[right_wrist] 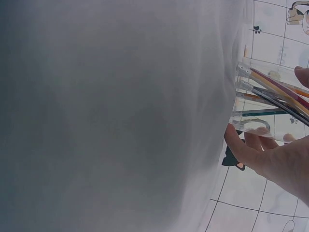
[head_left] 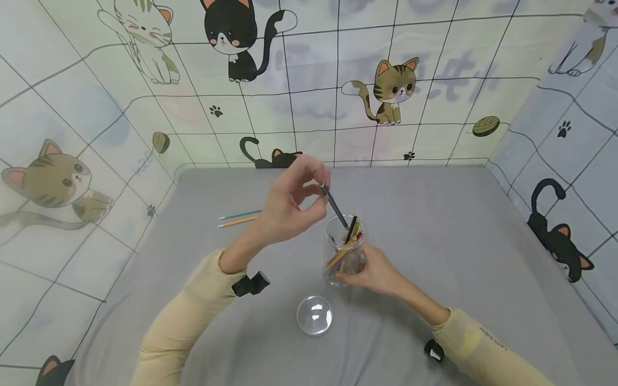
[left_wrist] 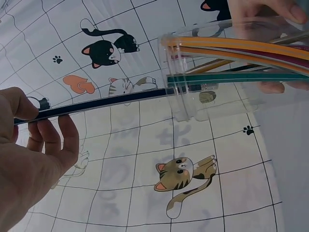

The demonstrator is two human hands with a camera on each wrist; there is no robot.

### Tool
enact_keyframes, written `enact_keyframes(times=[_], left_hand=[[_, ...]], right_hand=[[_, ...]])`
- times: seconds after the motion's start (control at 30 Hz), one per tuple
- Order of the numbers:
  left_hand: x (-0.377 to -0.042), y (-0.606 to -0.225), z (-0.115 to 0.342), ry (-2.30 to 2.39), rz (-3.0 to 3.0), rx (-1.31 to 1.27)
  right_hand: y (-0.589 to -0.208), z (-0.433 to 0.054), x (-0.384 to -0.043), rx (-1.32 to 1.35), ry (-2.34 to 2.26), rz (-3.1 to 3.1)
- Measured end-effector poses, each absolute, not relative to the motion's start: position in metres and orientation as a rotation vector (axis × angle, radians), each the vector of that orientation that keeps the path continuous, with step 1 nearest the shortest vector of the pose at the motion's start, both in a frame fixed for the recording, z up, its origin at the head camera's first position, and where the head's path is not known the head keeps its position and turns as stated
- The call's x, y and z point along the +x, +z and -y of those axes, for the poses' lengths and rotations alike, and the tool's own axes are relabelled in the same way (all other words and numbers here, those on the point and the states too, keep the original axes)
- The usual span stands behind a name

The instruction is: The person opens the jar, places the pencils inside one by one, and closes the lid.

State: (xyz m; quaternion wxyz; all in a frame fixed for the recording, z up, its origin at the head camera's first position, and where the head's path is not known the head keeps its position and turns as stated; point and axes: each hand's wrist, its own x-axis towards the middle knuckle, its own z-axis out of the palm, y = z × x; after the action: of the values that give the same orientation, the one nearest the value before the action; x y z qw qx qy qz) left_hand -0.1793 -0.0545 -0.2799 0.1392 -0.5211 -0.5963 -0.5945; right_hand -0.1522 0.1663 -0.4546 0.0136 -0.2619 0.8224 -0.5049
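Observation:
Between the thumb and fingers of my left hand [head_left: 295,206] is a dark pencil [head_left: 334,205], pinched near its upper end. It slants down to the right, and in the left wrist view the lower end of this pencil [left_wrist: 120,98] is just inside the mouth of a clear jar [left_wrist: 182,108]. My right hand [head_left: 379,271] grips the side of the jar [head_left: 332,272], which stands on the grey cloth. Several coloured pencils [right_wrist: 275,87] lean inside it, yellow, orange, dark red, black and teal. Part of the jar is hidden by the right hand.
A round clear lid [head_left: 314,316] lies on the grey cloth [head_left: 434,214] in front of the jar. Left of the left hand lie a teal pencil [head_left: 238,215] and a yellow pencil [head_left: 235,222], partly hidden by it. A cat-print curtain [head_left: 309,118] surrounds the back and sides.

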Motion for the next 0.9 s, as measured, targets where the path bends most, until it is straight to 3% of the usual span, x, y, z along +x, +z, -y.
enact_keyframes(times=[0.47,0.9], left_hand=[[-0.192,-0.318,0.056,-1.802,1.928,-1.44],[-0.214,-0.342,0.083,-1.706,2.146,-1.137]], right_hand=[[-0.454,-0.167,-0.152,-0.799,-1.538,-2.61],[-0.456,-0.166,-0.153,-0.807,-1.551,-2.588]])
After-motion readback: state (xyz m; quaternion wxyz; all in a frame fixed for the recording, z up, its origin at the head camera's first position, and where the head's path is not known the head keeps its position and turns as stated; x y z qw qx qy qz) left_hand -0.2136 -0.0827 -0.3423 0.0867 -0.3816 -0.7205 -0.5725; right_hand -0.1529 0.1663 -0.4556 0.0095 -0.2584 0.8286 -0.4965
